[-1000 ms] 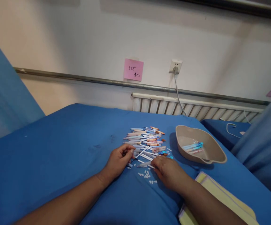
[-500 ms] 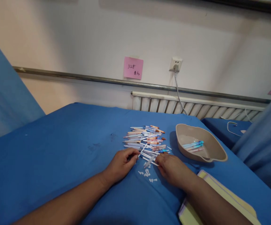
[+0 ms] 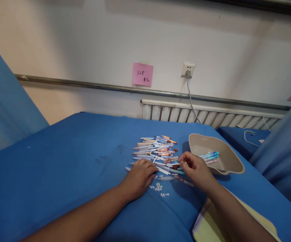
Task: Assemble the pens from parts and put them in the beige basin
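Pens, pen parts and thin white sticks lie in a loose pile (image 3: 153, 148) on a blue cloth-covered surface. My left hand (image 3: 140, 176) rests palm down on the near left of the pile, its fingers lying over pens partly hidden beneath. At the right edge of the pile my right hand (image 3: 197, 169) is raised, thumb and forefinger pinched at the end of a thin white stick (image 3: 172, 164). Below it lie a patterned pen barrel (image 3: 184, 181) and a pale pen barrel (image 3: 166, 178). Several small white plugs (image 3: 158, 186) are scattered in front of the pile.
A beige basin (image 3: 228, 158) holding several blue and pink pens (image 3: 209, 156) stands to the right. A yellow folded cloth (image 3: 206, 218) lies under my right forearm. Behind are a radiator (image 3: 170, 111), a rail and a wall socket (image 3: 188, 70) with a cord.
My right hand has moved right and lifted toward the basin. My left hand has turned palm down onto the pile, away from the white stick. Pen barrels now show near the right hand.
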{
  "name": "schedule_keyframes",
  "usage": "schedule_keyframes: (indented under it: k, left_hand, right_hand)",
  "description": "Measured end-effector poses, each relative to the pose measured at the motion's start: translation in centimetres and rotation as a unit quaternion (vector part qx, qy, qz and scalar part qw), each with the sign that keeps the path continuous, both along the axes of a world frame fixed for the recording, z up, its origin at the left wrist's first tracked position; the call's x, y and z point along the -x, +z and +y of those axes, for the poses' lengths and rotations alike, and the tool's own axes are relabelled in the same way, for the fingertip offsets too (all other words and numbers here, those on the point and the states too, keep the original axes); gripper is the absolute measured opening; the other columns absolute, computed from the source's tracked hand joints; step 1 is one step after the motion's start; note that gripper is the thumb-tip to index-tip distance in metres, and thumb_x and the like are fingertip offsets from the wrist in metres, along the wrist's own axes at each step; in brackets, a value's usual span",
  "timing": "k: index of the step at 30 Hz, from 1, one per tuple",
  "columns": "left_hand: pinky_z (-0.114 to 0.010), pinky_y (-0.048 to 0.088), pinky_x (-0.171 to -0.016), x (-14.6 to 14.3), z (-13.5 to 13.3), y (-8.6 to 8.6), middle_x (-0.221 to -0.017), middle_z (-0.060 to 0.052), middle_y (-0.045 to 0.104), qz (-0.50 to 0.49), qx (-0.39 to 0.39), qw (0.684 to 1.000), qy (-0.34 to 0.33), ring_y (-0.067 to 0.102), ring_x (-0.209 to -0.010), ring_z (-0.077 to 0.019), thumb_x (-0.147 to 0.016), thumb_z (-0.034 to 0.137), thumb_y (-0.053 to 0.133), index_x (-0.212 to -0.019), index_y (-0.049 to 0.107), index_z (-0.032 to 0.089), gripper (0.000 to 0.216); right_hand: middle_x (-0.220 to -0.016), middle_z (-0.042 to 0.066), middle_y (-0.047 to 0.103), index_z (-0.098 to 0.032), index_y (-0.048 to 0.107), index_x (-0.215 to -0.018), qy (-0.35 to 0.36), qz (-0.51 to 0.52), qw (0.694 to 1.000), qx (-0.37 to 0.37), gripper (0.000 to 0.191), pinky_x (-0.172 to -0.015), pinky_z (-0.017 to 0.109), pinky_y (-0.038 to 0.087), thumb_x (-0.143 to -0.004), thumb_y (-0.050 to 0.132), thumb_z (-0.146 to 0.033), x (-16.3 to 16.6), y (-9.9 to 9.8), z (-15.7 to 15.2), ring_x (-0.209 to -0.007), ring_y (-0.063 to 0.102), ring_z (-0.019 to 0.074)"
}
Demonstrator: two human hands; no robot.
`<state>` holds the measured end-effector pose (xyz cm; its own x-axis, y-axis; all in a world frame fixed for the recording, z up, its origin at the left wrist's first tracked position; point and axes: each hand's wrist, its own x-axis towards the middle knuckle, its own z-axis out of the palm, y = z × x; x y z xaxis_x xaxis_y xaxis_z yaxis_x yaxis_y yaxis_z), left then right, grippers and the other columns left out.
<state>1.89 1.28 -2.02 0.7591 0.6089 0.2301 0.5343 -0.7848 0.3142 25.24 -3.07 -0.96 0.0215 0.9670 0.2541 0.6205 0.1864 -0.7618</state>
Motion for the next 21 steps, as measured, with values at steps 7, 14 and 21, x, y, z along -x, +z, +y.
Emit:
schedule_keyframes:
  k: [7, 14, 21]
  left_hand:
    - [-0.035, 0.036, -0.079, -0.8, 0.1, 0.1, -0.092, -0.005, 0.061, 0.05, -0.023, 0.998, 0.03, 0.049, -0.09, -0.022, -0.088, 0.019, 0.047, -0.094, 0.062, 0.022, 0.016]
    - [-0.034, 0.036, -0.078, -0.9, 0.2, 0.1, -0.088, -0.004, 0.059, 0.046, -0.005, 0.998, 0.05, 0.049, -0.088, -0.0217, -0.086, 0.019, 0.049, -0.083, 0.058, 0.019, 0.01]
    - [-0.031, 0.038, -0.076, -0.3, -0.2, 0.2, -0.083, -0.003, 0.06, -0.101, 0.088, 0.989, 0.063, 0.052, -0.083, -0.0194, -0.089, 0.023, 0.045, -0.084, 0.057, 0.019, 0.014]
  right_hand:
    - [-0.058, -0.004, 0.051, -0.02, 0.053, -0.07, 0.01, -0.111, 0.994, -0.014, 0.008, -0.049, 0.021, 0.03, -0.075, 0.049, -0.015, 0.4, 1.6, -1.1, -0.052, 0.046, 0.0113]
    - [-0.07, 0.0, 0.059, -0.019, 0.056, -0.074, 0.087, -0.106, 0.99, -0.028, 0.011, -0.057, 0.022, 0.035, -0.08, 0.048, -0.015, 2.1, 0.1, -0.9, -0.062, 0.053, 0.0128]
    - [-0.065, 0.0, 0.06, -0.019, 0.056, -0.076, 0.055, 0.105, 0.993, 0.021, 0.023, -0.051, 0.023, 0.037, -0.087, 0.048, -0.037, 2.3, -1.1, -0.1, -0.054, 0.052, 0.0124]
